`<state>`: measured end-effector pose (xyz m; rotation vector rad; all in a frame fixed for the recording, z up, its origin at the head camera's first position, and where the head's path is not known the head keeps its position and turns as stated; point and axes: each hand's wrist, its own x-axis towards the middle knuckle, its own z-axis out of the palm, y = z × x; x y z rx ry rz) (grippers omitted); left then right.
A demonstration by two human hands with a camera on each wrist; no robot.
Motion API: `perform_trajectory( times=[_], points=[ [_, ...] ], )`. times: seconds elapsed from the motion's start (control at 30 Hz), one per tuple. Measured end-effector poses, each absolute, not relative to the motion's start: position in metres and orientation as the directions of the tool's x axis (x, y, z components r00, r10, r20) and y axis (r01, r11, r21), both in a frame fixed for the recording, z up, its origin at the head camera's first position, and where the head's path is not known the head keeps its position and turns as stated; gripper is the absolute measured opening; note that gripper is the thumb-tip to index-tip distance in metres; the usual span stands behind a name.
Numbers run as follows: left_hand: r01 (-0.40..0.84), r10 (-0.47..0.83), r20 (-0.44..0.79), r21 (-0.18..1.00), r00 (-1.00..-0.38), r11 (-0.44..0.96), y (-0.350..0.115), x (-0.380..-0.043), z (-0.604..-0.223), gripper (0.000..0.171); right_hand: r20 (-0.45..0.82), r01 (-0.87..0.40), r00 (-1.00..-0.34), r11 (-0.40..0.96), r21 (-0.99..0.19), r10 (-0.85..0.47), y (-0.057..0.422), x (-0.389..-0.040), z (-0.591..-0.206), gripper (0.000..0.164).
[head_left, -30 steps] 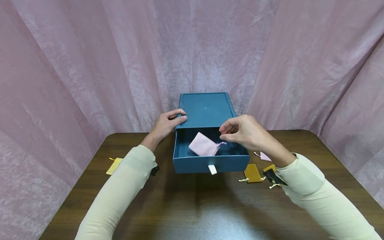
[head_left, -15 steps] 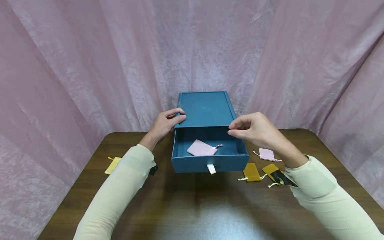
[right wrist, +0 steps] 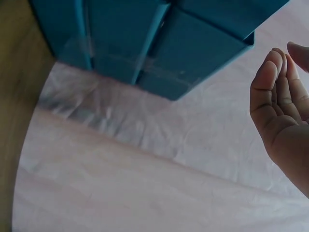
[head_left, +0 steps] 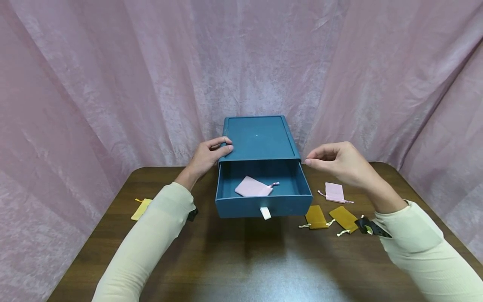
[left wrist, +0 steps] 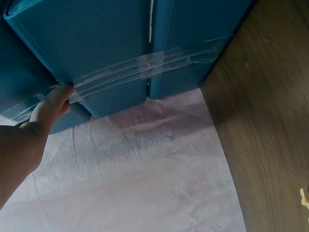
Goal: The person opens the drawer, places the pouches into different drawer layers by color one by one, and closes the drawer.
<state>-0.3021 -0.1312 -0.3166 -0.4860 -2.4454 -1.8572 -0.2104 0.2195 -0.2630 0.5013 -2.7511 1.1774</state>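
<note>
A teal drawer cabinet [head_left: 260, 138] stands at the centre, its top drawer [head_left: 260, 207] pulled out. Inside the drawer lies a pink drawstring pouch [head_left: 253, 187]. My left hand [head_left: 205, 158] holds the cabinet's upper left edge, with finger and thumb over the top; in the left wrist view, part of that hand [left wrist: 41, 116] lies against the taped side. To the right of the cabinet my right hand [head_left: 339, 161] is raised in the air. Its fingers are loosely bent, and the right wrist view shows nothing between the fingertips and thumb of that hand [right wrist: 285, 104].
On the wooden table [head_left: 241, 260], two mustard pouches [head_left: 316, 217] and another pink pouch [head_left: 334, 192] lie to the right. A yellow pouch [head_left: 141, 209] lies at the left, partly behind the sleeve. Pink curtain [head_left: 151, 84] hangs behind.
The pink pouch, first tilted up in the drawer, now lies flatter. My right hand has moved out of the drawer and to the right. My left hand stays on the cabinet.
</note>
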Motion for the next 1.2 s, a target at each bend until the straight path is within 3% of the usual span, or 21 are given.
perform_trajectory(
  times=[1.2],
  points=[
    [0.268,0.225,0.217,0.936,-0.95,0.229,-0.129,-0.306,-0.319,0.031,0.167,-0.196,-0.98,0.715,-0.672,-0.111,0.295,-0.238,-0.321,0.035]
  ],
)
